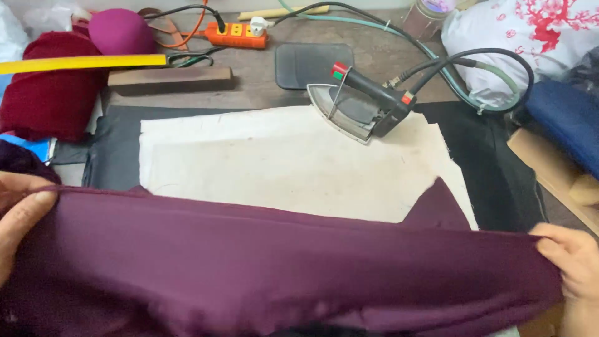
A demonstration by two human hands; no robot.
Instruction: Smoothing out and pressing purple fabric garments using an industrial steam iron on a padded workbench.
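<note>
At the far left edge the left hand [19,215] is closed over the upper edge of a wide piece of purple fabric [281,274], thumb lying along the top of the fold and the other fingers tucked behind it. Above and beyond that hand lie a heap of dark red cloth [50,87], a yellow ruler [81,62] across it, and a wooden block [168,76] just past the ruler's end. The purple fabric stretches taut from this hand across the whole near side to the other hand, with one corner [440,206] folded up toward the middle. Beyond the fabric, between the two hands, a cream pressing cloth [293,162] lies flat on a dark mat [112,150]. Farther back an orange power strip [237,34] sits near a grey pad [312,62], and an iron [365,103] rests tilted on the cream cloth's far edge, its hoses looping to the right. At the right edge the right hand [571,259] pinches the fabric's other end, fingers curled shut on it, with blue cloth [568,118] well beyond it.
</note>
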